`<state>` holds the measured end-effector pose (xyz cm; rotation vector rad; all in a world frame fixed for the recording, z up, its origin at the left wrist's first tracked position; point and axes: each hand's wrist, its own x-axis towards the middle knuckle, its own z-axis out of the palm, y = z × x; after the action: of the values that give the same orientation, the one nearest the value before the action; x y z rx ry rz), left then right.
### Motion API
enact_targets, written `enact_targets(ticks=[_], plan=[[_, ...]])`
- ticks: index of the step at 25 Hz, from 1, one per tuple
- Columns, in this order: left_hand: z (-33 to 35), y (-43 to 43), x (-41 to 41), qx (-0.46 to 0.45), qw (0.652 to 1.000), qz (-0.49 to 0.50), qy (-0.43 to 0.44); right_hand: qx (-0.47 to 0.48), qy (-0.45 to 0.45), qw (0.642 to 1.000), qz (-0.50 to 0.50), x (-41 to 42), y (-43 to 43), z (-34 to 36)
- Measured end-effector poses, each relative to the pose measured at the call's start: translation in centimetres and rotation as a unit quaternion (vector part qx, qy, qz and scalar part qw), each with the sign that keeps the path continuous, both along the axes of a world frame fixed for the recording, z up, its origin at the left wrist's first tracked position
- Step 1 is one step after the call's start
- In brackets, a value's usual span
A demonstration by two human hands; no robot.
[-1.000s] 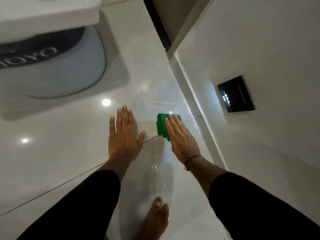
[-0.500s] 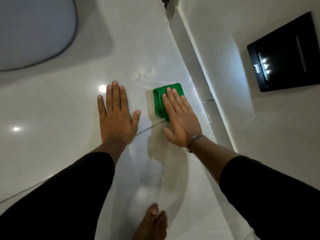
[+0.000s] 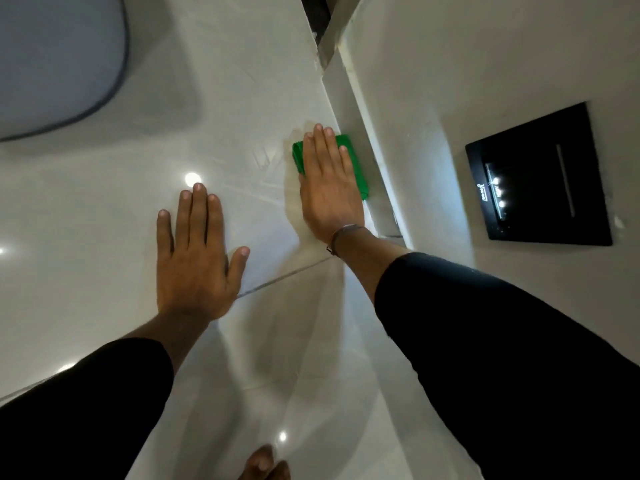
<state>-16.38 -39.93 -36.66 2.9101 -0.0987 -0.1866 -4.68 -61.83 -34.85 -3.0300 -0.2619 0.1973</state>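
A folded green cloth (image 3: 356,169) lies on the glossy white tiled floor (image 3: 242,98), close to the skirting at the foot of the right wall. My right hand (image 3: 327,188) presses flat on the cloth with straight fingers and covers most of it. My left hand (image 3: 195,258) rests flat on the bare tile to the left, fingers straight and together, thumb out. Black sleeves cover both forearms.
A white wall (image 3: 485,64) rises on the right with a black panel (image 3: 540,178) showing small lights. A grey-rimmed rounded fixture (image 3: 59,60) sits at the upper left. A dark gap (image 3: 317,12) opens at the top. A bare foot (image 3: 265,464) stands at the bottom edge.
My right hand has pushed the green cloth forward and right, up against the skirting. My left hand stays flat on the tile. The view has shifted closer to the wall.
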Motion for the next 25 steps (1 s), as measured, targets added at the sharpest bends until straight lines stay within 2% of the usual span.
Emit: enact_targets(ticks=[4,8,11,14,17,22,25], plan=[[0.0,0.0,0.1,0.003,1.0,-0.003,-0.003,0.043,-0.015,0.998,-0.034,-1.0,-0.6,-0.3],[0.2,0.1,0.1,-0.001,1.0,-0.002,-0.008,0.092,0.037,0.994,-0.053,-8.3,-3.7,0.9],[0.2,-0.1,0.3,-0.005,1.0,-0.003,-0.003,0.063,0.051,0.995,-0.057,-15.8,-6.8,1.3],[0.3,0.0,0.3,-0.003,1.0,-0.002,0.0,0.029,0.073,0.995,-0.059,-19.1,-7.7,1.3],[0.4,-0.2,0.2,-0.001,1.0,-0.001,0.0,0.051,0.07,0.995,-0.039,-16.2,-6.8,1.6],[0.5,-0.1,0.2,0.006,1.0,-0.008,0.002,0.07,0.021,0.996,-0.053,-1.9,-1.2,0.6],[0.4,0.0,0.3,0.007,1.0,-0.007,0.001,0.066,0.005,0.996,-0.06,-0.9,-0.7,0.2]])
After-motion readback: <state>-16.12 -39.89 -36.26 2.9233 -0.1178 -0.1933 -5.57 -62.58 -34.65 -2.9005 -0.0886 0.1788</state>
